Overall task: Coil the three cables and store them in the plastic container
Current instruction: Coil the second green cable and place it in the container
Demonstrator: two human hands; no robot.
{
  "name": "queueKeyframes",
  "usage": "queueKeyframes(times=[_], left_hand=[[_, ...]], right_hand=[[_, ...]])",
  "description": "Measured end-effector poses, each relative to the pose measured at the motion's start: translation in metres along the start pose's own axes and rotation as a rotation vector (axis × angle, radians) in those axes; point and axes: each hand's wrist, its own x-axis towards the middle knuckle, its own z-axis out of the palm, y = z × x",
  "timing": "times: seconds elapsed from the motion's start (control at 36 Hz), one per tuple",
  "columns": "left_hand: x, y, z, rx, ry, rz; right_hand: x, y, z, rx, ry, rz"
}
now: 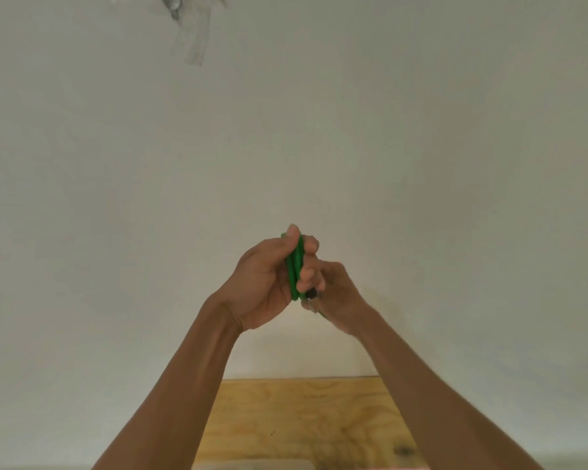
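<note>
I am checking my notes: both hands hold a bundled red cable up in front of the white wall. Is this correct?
Not quite: the cable is green, not red. The head view shows the left hand and right hand holding it in front of the white wall.

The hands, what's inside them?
A green cable, bundled, gripped by the left hand. The right hand holds its dark plug end. Fingers hide the rest of the cable.

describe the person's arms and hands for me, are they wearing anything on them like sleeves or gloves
Both forearms are bare as far as the frame shows: no sleeves, no gloves. The left hand and right hand show no watch or bracelet at the wrists. Whether any finger carries a ring cannot be told.
</note>
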Motion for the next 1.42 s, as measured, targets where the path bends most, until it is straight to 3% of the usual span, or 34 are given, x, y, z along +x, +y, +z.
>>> queueKeyframes(times=[0.17, 0.31, 0.39, 0.53, 0.58, 0.78, 0.92, 1.08, 1.22, 1.42], left_hand=[[0.014, 0.009, -0.016, 0.119, 0.263, 0.111], [0.015, 0.008, -0.039, 0.494, 0.378, 0.104], [0.006, 0.006, -0.054, 0.599, 0.379, 0.040], [-0.008, -0.004, -0.052, 0.867, 0.322, -0.108], [-0.013, -0.007, -0.046, 0.812, 0.259, -0.170], [-0.018, -0.007, -0.019, 0.245, 0.108, -0.252], [-0.016, -0.005, -0.015, 0.158, 0.073, -0.199], [-0.007, -0.002, -0.013, 0.417, 0.289, -0.125], [0.004, -0.015, -0.008, 0.476, 0.506, 0.000], [0.016, -0.030, 0.002, 0.326, 0.807, 0.129]], right_hand=[[-0.019, 0.019, 0.029, -0.027, 0.119, 0.065], [-0.028, 0.019, 0.031, -0.494, 0.186, -0.090], [-0.032, 0.005, 0.020, -0.740, 0.161, -0.114], [-0.021, -0.044, 0.004, -1.202, -0.024, -0.263], [-0.008, -0.058, -0.005, -1.238, -0.046, -0.340], [0.016, -0.056, -0.018, -0.391, -0.087, -0.167], [0.003, -0.034, 0.001, 0.132, -0.144, -0.003], [0.006, -0.025, 0.017, 0.069, 0.149, -0.143], [0.011, -0.026, 0.023, 0.064, 0.202, -0.142], [0.017, -0.028, 0.028, 0.027, 0.237, -0.104]])
